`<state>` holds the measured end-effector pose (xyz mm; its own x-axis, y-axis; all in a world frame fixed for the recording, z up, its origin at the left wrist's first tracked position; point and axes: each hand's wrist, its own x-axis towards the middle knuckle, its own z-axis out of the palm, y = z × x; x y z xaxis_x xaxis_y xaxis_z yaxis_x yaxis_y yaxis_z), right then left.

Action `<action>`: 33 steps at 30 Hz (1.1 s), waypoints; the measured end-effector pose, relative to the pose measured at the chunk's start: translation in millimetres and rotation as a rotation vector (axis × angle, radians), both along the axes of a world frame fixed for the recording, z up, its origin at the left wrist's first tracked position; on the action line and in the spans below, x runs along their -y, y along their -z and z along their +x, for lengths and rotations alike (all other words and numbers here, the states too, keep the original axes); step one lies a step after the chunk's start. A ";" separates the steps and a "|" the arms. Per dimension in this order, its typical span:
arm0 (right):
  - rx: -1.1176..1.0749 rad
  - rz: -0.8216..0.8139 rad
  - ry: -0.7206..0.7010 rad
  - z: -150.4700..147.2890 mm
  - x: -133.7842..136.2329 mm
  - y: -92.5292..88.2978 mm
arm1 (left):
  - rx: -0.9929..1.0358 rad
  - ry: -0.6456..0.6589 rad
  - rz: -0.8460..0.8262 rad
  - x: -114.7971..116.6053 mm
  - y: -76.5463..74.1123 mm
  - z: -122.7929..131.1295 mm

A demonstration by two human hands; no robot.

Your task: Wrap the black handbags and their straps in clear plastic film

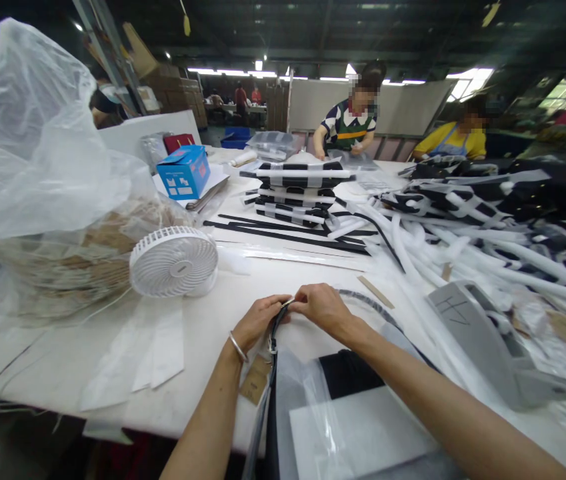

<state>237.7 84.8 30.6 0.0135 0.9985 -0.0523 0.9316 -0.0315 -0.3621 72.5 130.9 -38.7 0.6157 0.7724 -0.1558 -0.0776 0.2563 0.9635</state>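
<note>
Both my hands meet at a dark strap that loops up from a black bag. My left hand, with a bangle at its wrist, pinches the strap near a small shiny metal piece. Fingers of my right hand close on the strap from the other side. Beyond my right hand, the strap's far part looks wrapped in clear film. White sheeting and clear plastic cover much of the bag, which lies below my arms. A brown tag hangs beside the strap.
A white fan stands at left, by a large plastic bag of brown pieces. Further back are a blue box and stacked black bundles. White tubes and a grey tape dispenser crowd the right. Two people work across the table.
</note>
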 end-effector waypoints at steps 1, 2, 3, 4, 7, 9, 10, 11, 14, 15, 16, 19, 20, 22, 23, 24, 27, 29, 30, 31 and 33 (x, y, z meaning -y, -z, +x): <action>-0.018 0.003 0.015 -2.9 -0.5 2.8 | 0.006 0.029 -0.012 -1.3 -0.8 -4.1; -0.028 0.006 0.025 -5.7 -0.9 5.0 | 0.012 0.047 -0.018 -2.7 -1.4 -7.3; -0.033 0.009 0.027 -8.5 -1.1 6.8 | 0.017 0.054 -0.017 -4.1 -1.8 -9.7; -0.034 0.013 0.025 -11.2 -1.2 8.3 | 0.022 0.050 -0.011 -5.4 -2.1 -11.2; -0.049 0.034 0.025 -17.2 -1.2 11.6 | 0.027 0.012 0.014 -8.4 -2.2 -12.5; -0.069 0.046 0.041 -18.8 -0.9 13.4 | 0.020 -0.017 0.028 -9.0 -2.1 -12.3; -0.083 0.051 0.049 -19.0 -0.6 14.1 | 0.013 -0.031 0.036 -9.0 -2.1 -12.1; -0.098 0.057 0.055 -19.0 -0.1 14.7 | 0.005 -0.043 0.046 -8.9 -2.2 -12.0; -0.221 0.043 0.063 -18.7 3.1 16.4 | -0.036 -0.072 0.091 -8.1 -2.3 -10.6; -0.365 -0.005 0.095 -18.9 4.7 17.2 | -0.053 -0.082 0.109 -7.9 -2.2 -9.7; -0.552 -0.072 0.148 -19.6 6.5 18.3 | -0.071 -0.092 0.128 -7.8 -2.0 -8.7; -1.101 -0.242 0.362 -24.1 12.8 24.9 | -0.120 -0.116 0.188 -7.7 -1.0 -5.6; -1.191 -0.238 0.410 -26.4 14.8 28.1 | -0.135 -0.118 0.213 -7.8 -1.0 -5.1; -1.300 -0.179 0.468 -31.6 18.4 35.2 | -0.162 -0.111 0.271 -8.1 -1.6 -5.2; -1.351 -0.146 0.487 -34.2 19.9 38.4 | -0.172 -0.101 0.301 -8.4 -2.2 -5.8; -1.407 -0.122 0.508 -36.3 21.3 40.9 | -0.179 -0.088 0.328 -8.6 -2.9 -6.6; -1.605 -0.140 0.588 -39.6 25.4 42.2 | -0.175 -0.033 0.370 -9.5 -4.0 -8.4; -1.727 -0.213 0.596 -39.9 28.7 38.9 | -0.172 -0.011 0.378 -10.3 -3.1 -8.0; -1.761 -0.268 0.573 -40.2 30.6 37.1 | -0.178 -0.007 0.383 -10.7 -2.3 -7.3; -1.765 -0.323 0.541 -40.9 32.4 35.9 | -0.187 -0.009 0.396 -11.1 -1.4 -6.5; -1.700 -0.402 0.502 -44.1 35.5 36.2 | -0.209 -0.018 0.443 -11.6 -0.1 -4.7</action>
<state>193.7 49.3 -5.6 -0.0432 0.8416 -0.5384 -0.5269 -0.4771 -0.7034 67.8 142.5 -38.6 0.5920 0.8028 0.0713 0.1285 -0.1813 0.9750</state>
